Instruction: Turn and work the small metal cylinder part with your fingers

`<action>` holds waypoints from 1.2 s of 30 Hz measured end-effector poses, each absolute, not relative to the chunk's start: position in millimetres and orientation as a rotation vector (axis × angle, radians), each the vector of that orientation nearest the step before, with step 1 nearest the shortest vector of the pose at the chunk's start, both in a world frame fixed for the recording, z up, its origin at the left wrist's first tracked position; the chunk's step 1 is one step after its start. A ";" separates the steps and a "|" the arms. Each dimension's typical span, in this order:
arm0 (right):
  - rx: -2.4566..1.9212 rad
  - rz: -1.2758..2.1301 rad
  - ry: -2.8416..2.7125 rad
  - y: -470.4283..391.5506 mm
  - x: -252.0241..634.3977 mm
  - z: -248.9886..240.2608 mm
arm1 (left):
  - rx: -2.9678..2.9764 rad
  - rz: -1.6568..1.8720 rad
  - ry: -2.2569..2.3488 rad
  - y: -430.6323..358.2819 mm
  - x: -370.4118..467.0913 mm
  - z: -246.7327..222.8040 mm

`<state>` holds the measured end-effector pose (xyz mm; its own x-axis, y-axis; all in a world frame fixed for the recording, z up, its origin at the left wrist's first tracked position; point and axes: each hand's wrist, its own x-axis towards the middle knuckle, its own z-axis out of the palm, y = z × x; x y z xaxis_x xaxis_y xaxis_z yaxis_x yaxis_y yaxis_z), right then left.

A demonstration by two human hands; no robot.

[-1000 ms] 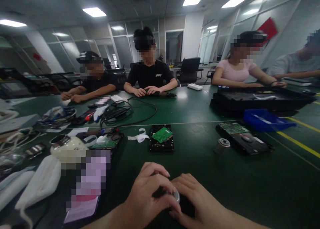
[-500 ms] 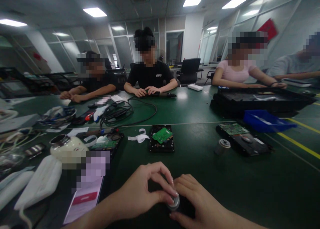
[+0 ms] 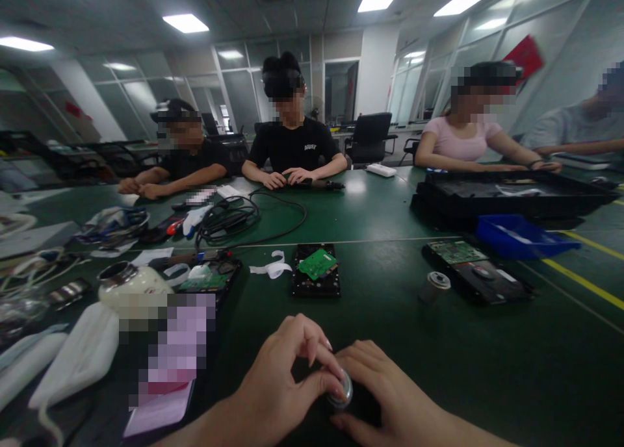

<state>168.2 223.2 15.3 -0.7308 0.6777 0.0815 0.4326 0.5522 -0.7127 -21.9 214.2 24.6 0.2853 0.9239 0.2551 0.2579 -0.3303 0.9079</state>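
A small cylinder with a round silver top stands low in front of me, its darker body mostly hidden. My left hand is closed, with the thumb and a finger pinched on the rim of that top and the forefinger bent above it. Around the cylinder's side curls my right hand, closed, its thumb low at the near side. Farther off to the right is another dark cylinder with a silver top. Beyond my hands lies a black hard drive with a loose green circuit board on it.
To the left are a phone, a white power bank-like block, a cream jar and tangled cables. Another hard drive, a blue bin and a black tray sit right. Several people work across the table.
My left forefinger has lifted and bent away from the silver top, while the thumb and another finger stay there. The right hand has barely moved. The picture on the phone has shifted.
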 end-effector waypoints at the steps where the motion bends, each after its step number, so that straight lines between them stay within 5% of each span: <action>1: -0.907 0.983 -2.440 223.1 168.5 15.4 | 1.838 1.093 1.063 213.8 -22.5 22.1; 16: -0.888 0.961 -2.408 223.9 168.7 10.1 | 2.217 1.283 0.924 210.5 -23.6 18.9; 36: -0.921 0.965 -2.445 222.7 170.6 13.5 | 1.913 0.757 1.109 220.0 -30.7 54.8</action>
